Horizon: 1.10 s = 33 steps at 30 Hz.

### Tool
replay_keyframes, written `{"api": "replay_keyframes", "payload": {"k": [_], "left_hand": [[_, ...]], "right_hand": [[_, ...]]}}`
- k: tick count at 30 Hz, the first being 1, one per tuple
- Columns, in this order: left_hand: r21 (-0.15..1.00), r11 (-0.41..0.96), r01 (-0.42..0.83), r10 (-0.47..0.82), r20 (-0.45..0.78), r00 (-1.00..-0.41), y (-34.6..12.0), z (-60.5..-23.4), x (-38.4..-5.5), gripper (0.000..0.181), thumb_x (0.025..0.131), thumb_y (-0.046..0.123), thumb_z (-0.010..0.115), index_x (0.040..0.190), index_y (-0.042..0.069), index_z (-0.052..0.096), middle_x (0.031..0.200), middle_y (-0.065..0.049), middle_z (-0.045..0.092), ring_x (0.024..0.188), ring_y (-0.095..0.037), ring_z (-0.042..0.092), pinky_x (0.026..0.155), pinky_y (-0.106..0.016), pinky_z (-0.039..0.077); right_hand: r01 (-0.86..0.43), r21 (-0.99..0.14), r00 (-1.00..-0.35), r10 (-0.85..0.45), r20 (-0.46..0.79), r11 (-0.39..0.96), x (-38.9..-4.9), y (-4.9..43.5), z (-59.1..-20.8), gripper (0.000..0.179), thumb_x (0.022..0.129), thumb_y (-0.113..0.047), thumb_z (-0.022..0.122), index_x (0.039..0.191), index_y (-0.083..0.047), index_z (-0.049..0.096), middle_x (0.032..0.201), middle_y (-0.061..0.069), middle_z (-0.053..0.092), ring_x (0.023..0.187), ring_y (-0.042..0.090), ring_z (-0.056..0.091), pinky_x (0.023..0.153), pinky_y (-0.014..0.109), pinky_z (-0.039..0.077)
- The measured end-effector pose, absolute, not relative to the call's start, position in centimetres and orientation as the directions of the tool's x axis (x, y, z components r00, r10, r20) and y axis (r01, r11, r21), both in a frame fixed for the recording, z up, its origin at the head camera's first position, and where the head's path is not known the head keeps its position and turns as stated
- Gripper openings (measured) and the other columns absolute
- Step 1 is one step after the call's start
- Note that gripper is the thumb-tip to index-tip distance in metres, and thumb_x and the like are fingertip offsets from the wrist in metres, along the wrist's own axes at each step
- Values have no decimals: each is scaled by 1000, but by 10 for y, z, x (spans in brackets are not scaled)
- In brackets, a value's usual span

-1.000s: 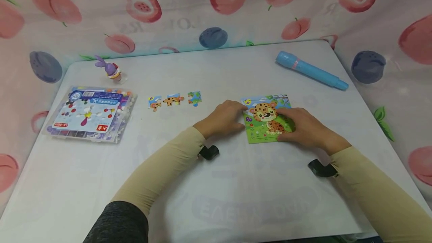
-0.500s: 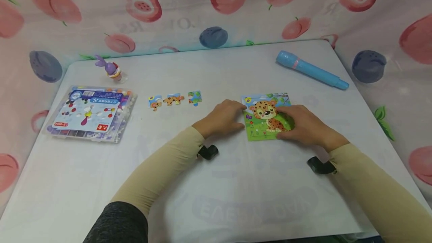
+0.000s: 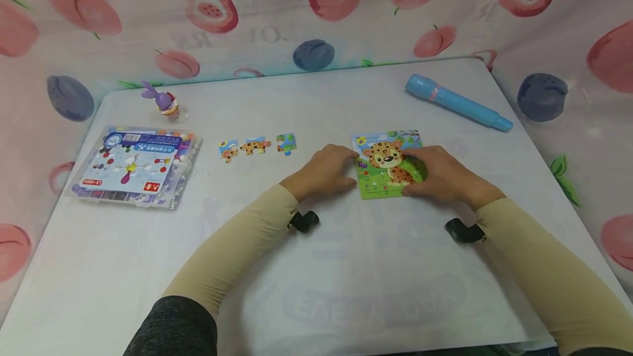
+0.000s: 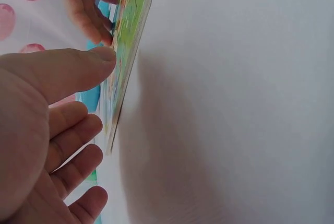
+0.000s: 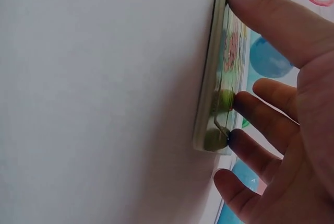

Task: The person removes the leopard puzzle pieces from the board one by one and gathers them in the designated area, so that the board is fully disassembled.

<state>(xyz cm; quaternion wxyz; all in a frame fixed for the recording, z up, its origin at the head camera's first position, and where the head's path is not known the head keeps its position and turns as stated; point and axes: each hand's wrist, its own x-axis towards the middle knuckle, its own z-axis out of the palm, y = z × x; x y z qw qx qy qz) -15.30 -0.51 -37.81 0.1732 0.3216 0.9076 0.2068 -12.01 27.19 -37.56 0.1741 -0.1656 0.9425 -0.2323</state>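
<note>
A square jigsaw puzzle (image 3: 378, 183) with a spotted leopard cub on green grass lies on the white table, right of the middle. Along its left edge rests my left hand (image 3: 328, 170), its fingers loosely bent. My right hand (image 3: 445, 176) spreads over the puzzle's right side, fingertips and thumb touching the picture. Seen from the left wrist, the puzzle (image 4: 128, 31) shows its thin edge, with the left thumb against it. In the right wrist view the right fingertips meet the puzzle's face (image 5: 224, 72). Three loose puzzle pieces (image 3: 255, 145) lie in a row to the left.
A clear plastic case (image 3: 131, 163) of coloured beads or balls, with a printed label, lies at the left. Behind it stands a small purple figurine (image 3: 163, 102). A blue tube (image 3: 457, 101) lies at the back right. Fruit-print cloth hangs behind the table.
The puzzle has slid a little away from the person and slightly left, and the right hand has moved along with it. The left hand stays almost in place. The loose pieces lie as before.
</note>
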Motion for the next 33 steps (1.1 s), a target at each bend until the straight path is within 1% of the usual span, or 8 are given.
{"api": "replay_keyframes", "payload": {"k": [6, 13, 20, 24, 29, 31, 33], "left_hand": [[493, 716, 494, 643, -192, -741, -5, -383, -157, 63, 92, 27, 74, 144, 3, 50, 146, -11, 52, 137, -29, 40, 114, -38, 31], [507, 715, 481, 638, -190, -747, -2, -386, -159, 63, 92, 28, 74, 145, 4, 50, 147, -10, 51, 137, -27, 40, 115, -37, 30], [478, 720, 503, 641, -180, -746, 13, -383, -161, 61, 93, 31, 71, 146, 9, 51, 145, -8, 52, 137, -28, 40, 111, -44, 34], [438, 756, 487, 610, -202, -766, 21, -384, -162, 59, 94, 36, 70, 145, 12, 53, 146, -4, 53, 136, -26, 39, 108, -45, 34], [411, 786, 461, 575, -214, -789, 26, -386, -162, 57, 94, 37, 70, 144, 15, 55, 144, -1, 55, 132, -23, 42, 104, -44, 35], [410, 793, 451, 564, -216, -797, 28, -387, -162, 57, 94, 37, 70, 143, 15, 55, 143, -1, 55, 130, -23, 43, 102, -44, 35], [412, 800, 437, 553, -220, -804, 30, -387, -161, 56, 94, 36, 69, 143, 14, 56, 143, -2, 55, 128, -23, 44, 102, -45, 35]], "right_hand": [[-216, -511, -885, -388, -257, 832, -121, 273, -377, 87, 83, -31, 83, 150, 2, 39, 149, 26, 38, 140, 47, 26, 112, 62, 22], [-239, -515, -879, -409, -245, 823, -122, 272, -377, 85, 83, -30, 83, 149, 3, 40, 148, 27, 40, 139, 47, 29, 112, 62, 23], [-231, -511, -881, -401, -250, 828, -122, 272, -378, 85, 83, -29, 83, 149, 4, 40, 148, 27, 41, 139, 48, 29, 113, 61, 22], [-218, -502, -886, -386, -258, 837, -123, 270, -377, 87, 82, -33, 83, 149, 3, 41, 147, 27, 43, 137, 48, 31, 112, 62, 24], [-173, -489, -898, -340, -278, 855, -124, 267, -375, 86, 84, -43, 81, 148, 2, 45, 143, 28, 47, 133, 47, 36, 108, 63, 28], [-161, -487, -902, -328, -281, 858, -125, 266, -375, 82, 86, -43, 79, 147, 1, 46, 141, 28, 48, 132, 47, 36, 108, 63, 29], [-151, -487, -904, -319, -283, 860, -126, 264, -376, 78, 88, -40, 78, 147, 1, 46, 141, 28, 48, 132, 46, 36, 108, 62, 29]]}}
